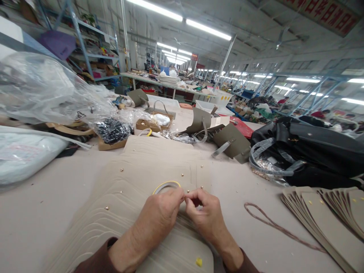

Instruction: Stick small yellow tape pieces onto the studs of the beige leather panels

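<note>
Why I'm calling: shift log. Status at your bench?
Left grip, right grip pinched together, held item too small to tell. Beneath them, stacked beige leather panels with brass studs. Yellow-rimmed tape roll just past left grip.

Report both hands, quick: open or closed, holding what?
Left hand: closed, pinching something too small to tell.
Right hand: closed, pinching at the same spot, item unclear.

Leather bag wkshop: long benches (159, 81), steel shelves (93, 57), cut leather panels (324, 223), ceiling lts (207, 29).

Long factory hall, fluorescent tubes (207, 29) on ceiling (250, 19), blue metal shelving (85, 41) left, red banner (321, 13) upper right.
</note>
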Demonstrator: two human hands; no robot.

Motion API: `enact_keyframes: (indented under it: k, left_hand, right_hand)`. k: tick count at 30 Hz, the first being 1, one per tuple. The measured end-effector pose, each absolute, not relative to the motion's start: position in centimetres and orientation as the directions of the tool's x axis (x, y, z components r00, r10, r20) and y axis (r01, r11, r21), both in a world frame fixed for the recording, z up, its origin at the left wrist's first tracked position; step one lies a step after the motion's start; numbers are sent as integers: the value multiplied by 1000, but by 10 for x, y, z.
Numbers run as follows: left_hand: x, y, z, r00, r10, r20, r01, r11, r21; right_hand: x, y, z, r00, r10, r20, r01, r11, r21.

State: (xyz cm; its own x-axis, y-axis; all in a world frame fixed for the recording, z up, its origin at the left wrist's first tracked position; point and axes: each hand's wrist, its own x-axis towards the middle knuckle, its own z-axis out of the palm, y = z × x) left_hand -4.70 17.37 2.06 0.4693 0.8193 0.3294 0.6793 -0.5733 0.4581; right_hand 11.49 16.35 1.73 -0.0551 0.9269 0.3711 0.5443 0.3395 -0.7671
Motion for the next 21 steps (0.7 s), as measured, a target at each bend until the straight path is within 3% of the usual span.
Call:
enact_keyframes:
  k: [2, 4, 7, 9, 14, 21]
  left_hand:
    - [-46, 173, 20, 466, 792, 395, 672, -607, 424]
    - [-45, 171, 20, 467, 761, 450, 660, -639, 395]
    - [-43, 168, 19, 503, 732, 460, 655, -670, 350]
    - [-42, 169, 20, 517, 774, 366, 712, -626, 318]
    - [-40, 178, 26, 482, 876, 9, 859, -474, 194]
    - [-37, 177, 30, 472, 879, -70, 866, -447, 225]
  right_hand:
    - [112, 165, 19, 27, 991, 129, 368, 110, -923]
    - [111, 169, 18, 57, 998, -39, 215, -50, -975]
    - [119, 178, 12, 123, 985, -125, 91, -136, -986]
    - [128, 183, 6, 139, 975, -176, 66, -187, -980]
    - [138, 189, -4, 88, 983, -159, 150, -171, -974]
    - [127, 190, -9, 58, 998, 8, 506, -22, -862]
